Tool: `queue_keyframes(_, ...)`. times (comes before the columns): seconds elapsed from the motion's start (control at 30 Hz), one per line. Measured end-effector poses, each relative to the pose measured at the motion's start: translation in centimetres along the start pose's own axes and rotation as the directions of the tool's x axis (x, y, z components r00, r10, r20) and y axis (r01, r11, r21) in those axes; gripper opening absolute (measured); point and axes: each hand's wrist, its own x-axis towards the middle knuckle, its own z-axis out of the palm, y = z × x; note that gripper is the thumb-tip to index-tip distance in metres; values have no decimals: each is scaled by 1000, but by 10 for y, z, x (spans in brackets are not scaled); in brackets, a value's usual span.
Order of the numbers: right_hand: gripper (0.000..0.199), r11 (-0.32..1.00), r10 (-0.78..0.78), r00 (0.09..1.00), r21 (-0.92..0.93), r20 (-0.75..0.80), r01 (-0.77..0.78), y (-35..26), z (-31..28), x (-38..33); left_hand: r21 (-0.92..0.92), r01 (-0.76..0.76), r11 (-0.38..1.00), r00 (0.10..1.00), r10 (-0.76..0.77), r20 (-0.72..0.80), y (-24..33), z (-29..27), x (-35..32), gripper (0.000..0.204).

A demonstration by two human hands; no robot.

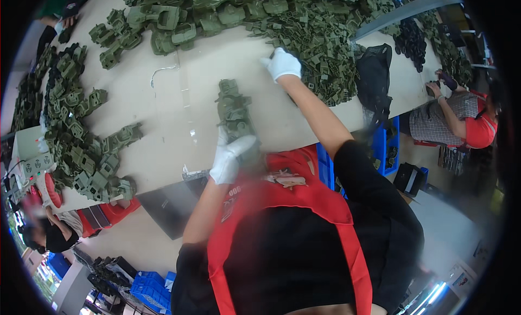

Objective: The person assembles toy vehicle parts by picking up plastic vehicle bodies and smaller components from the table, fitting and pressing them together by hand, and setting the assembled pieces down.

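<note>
In my left hand (230, 157), white-gloved, is a dark green plastic toy vehicle (235, 109), held by its near end with the fingers wrapped round it. The vehicle lies lengthwise over the table in front of my red apron. My right hand (283, 64), also in a white glove, reaches forward to the left edge of a heap of small green plastic parts (325, 62). Its thumb stands apart from the fingers, and I see nothing held there. The far side of its fingertips is hidden.
More green vehicle bodies (163, 19) line the table's far side, and others are piled at the left (76, 119). A black bag (374, 79) lies right of the heap, under a metal bar (407, 13). Blue crates (385, 146) stand below the table edge. Other people work at both sides.
</note>
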Motion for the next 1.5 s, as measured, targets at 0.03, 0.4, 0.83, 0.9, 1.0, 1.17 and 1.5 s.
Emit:
queue_keyframes(0.03, 43, 988, -90, 996, -129, -26, 86, -4, 11, 4, -10, -1, 1000, 1000, 1, 2, 0, -2, -1, 48)
queue_keyframes(0.4, 19, 812, -430, 900, -469, -74, 349, 14, 23, 18, -295, -63, 953, 953, -30, -300, 26, -35, -16, 31)
queue_keyframes(0.83, 23, 823, -547, 720, 434, 427, 367, -36, -86, -218, -235, -229, 945, 957, 175, -232, 7, -15, -33, 30)
queue_keyframes(0.9, 19, 796, -589, 750, 381, 303, 471, -32, -81, -223, -145, -243, 959, 955, 211, -207, 6, -10, -34, 30)
queue_keyframes(1.0, 14, 743, -655, 748, 274, 109, 611, -29, -63, -238, -140, -200, 970, 966, 171, -193, 9, -8, -37, 29)
queue_keyframes(1.17, 12, 727, -656, 755, 280, 13, 627, -37, -54, -244, -128, -270, 954, 948, 240, -207, -2, -12, -36, 26)
queue_keyframes(1.5, 9, 663, -640, 768, 480, -37, 575, -46, -62, -225, 18, -436, 900, 876, 429, -219, -6, -32, -27, 23)
